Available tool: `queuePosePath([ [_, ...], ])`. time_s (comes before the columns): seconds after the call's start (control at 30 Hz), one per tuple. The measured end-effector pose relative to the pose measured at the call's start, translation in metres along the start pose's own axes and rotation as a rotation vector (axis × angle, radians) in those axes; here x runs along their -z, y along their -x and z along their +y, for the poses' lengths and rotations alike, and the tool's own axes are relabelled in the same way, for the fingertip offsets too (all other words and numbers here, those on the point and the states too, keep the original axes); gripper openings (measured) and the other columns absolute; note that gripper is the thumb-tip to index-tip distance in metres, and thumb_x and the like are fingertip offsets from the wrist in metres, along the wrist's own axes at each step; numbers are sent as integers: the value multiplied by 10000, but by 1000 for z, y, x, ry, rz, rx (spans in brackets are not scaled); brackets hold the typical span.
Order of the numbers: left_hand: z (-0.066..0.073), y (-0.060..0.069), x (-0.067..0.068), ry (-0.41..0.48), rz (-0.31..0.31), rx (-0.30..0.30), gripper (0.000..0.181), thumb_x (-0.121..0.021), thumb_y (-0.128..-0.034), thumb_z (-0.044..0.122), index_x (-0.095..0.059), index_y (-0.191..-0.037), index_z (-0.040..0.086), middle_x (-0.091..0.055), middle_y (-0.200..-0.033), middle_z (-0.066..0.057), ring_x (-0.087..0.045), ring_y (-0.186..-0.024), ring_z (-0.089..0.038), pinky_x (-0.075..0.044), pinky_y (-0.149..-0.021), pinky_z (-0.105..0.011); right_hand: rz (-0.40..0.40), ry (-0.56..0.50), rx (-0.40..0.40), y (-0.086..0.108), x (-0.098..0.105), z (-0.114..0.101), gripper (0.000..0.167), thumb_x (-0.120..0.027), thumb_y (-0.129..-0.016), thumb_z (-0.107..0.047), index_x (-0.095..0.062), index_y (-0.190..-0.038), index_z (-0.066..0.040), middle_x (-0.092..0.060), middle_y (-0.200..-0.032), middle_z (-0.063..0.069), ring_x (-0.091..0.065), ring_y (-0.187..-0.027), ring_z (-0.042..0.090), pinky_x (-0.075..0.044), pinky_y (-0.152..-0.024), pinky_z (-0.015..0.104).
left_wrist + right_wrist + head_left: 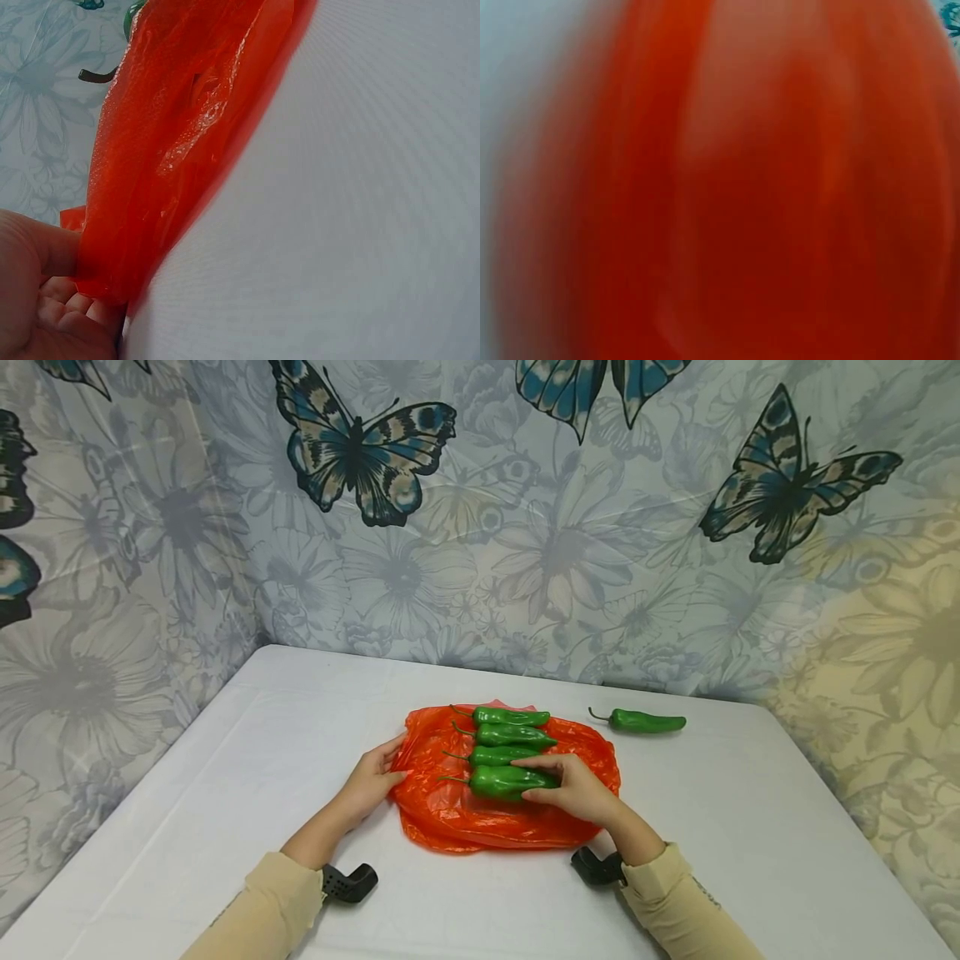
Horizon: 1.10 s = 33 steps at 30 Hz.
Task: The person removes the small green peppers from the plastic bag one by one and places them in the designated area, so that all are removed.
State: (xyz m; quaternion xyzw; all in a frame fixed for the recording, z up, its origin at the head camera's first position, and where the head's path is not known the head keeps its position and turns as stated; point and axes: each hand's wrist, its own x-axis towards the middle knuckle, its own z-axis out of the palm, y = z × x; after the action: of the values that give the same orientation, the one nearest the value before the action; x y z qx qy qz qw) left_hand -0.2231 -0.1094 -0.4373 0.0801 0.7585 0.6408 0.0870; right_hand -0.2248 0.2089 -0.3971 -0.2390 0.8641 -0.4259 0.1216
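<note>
A red plastic bag (pixel 450 822) lies flat on the white table, with several green peppers in a column on it, stems to the left. The left hand (pixel 372 781) pinches the bag's left edge; in the left wrist view the thumb and fingers of that hand (pixel 56 300) hold the red plastic (pixel 165 150). Over the right end of the nearest pepper (pixel 495 782), the right hand (pixel 576 789) grips it between thumb and fingers. Red plastic (pixel 765 225) fills most of the right wrist view, blurred, and hides that hand there.
Another green pepper (pixel 647 722) lies on the table (pixel 735 810) to the right of the bag, near the back edge. Behind the table hangs a floral cloth (pixel 480 552) with butterflies. A black wrist device (pixel 350 883) is on the left wrist, another (pixel 597 867) on the right.
</note>
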Motion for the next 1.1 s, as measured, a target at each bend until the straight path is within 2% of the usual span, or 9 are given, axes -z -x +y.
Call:
queuePosePath([
  [0.27, 0, 0, 1, 4, 2, 2, 632, -458, -876, -107, -252, -1462, 12, -340, -1457, -244, -468, -1247, -367, -522, -868, -271, 39, -6, 17, 1, 5, -2, 420, -720, -800, -182, -634, -1206, -114, -617, -1225, 108, -552, -1108, 248, -463, -900, 189],
  [0.47, 0, 0, 1, 12, 2, -1, 637, -455, -872, -116, -250, -1462, 10, -333, -1462, -240, -455, -1259, -368, -517, -871, -260, 57, -12, 10, 1, 8, -3, 424, -726, -793, -176, -634, -1202, -115, -615, -1227, 113, -559, -1098, 246, -467, -897, 202],
  [0.77, -1, -1, -1, 12, -1, 0, 636, -456, -875, -112, -250, -1463, 15, -333, -1462, -238, -457, -1258, -371, -511, -902, -310, 99, -18, 0, 5, 21, -8, 447, -749, -770, -189, -636, -1199, -133, -627, -1218, 95, -606, -1026, 159, -494, -852, 199],
  [0.93, -1, -1, 0, 15, -4, 0, 637, -452, -874, -111, -245, -1464, 13, -320, -1470, -233, -456, -1259, -368, -518, -878, -277, 102, -34, -4, 6, 29, -11, 443, -738, -778, -158, -630, -1203, -104, -625, -1210, 120, -620, -992, 137, -503, -835, 197],
  [1.1, 0, -1, 0, 19, -4, -6, 641, -452, -871, -115, -242, -1464, 9, -317, -1472, -233, -458, -1257, -367, -520, -858, -250, 116, 14, 4, 8, 39, -12, 440, -730, -787, -157, -623, -1208, -89, -618, -1221, 135, -610, -1015, 127, -492, -842, 183],
])
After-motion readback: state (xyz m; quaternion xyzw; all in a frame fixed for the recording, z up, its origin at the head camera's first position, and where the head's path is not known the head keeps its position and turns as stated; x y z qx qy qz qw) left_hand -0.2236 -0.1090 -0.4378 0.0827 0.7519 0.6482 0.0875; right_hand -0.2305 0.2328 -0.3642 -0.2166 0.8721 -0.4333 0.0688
